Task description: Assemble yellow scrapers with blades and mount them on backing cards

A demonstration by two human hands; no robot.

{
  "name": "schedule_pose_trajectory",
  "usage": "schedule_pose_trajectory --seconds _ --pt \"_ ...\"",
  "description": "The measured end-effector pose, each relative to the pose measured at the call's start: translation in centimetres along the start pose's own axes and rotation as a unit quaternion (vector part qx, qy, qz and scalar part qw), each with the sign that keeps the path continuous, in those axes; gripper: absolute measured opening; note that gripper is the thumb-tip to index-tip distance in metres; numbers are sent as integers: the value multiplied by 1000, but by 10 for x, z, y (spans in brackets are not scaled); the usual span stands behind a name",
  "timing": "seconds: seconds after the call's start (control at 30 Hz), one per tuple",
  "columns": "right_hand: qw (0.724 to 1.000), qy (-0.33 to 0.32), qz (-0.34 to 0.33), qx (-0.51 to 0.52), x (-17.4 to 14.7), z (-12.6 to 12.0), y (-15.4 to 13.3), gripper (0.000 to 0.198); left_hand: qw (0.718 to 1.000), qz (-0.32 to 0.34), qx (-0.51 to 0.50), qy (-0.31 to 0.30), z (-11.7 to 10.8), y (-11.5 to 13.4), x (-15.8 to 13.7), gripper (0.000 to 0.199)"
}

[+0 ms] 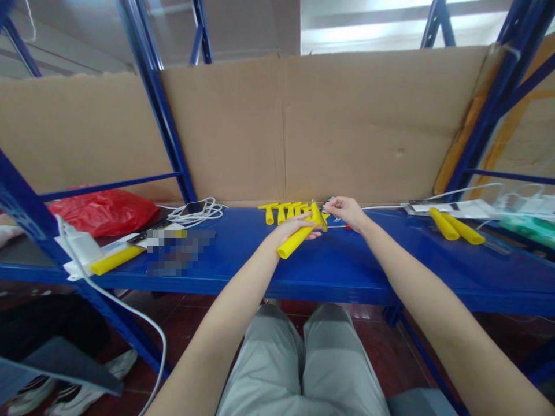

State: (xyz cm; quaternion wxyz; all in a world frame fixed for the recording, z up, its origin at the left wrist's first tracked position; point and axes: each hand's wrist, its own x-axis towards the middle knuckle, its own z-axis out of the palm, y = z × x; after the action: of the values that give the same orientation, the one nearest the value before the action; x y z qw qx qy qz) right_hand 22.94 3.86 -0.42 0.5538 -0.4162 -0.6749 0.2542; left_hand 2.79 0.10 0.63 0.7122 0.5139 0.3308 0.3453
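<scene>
From our seat at six o'clock, we face the tabletop (243,257), with a cardboard panel (347,127) behind it at twelve. T-handles (281,214) line up before the panel, also at twelve. A coiled cable (203,210) lies at eleven; at ten, a tube (118,259) lies in front of a bag (108,212). Two tubes (444,224) lie side by side at two.

2 hands (346,209), 1 held yellow T-piece (298,240)

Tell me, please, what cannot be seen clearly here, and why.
All in the head view:
Pale item at the right hand: too small and blurred to identify.
Number of yellow T-shaped pieces in the row: they overlap behind the left hand.
Red plastic bag's contents: covered by the bag.
Pixelated patch: blurs what lies there.
Green item: cut off by right edge.
</scene>
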Motion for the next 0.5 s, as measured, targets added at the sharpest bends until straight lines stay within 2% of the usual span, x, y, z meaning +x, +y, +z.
schedule_pose_trajectory --seconds 0.17,0.5 --pt "998 -56 -1 9 -4 11 -3 29 1000 -3 2 -7 -3 -2 3 72" --pt "994 -92 28 51 -10 16 -8 25 1000 -9 -16 -5 -5 -3 4 74"
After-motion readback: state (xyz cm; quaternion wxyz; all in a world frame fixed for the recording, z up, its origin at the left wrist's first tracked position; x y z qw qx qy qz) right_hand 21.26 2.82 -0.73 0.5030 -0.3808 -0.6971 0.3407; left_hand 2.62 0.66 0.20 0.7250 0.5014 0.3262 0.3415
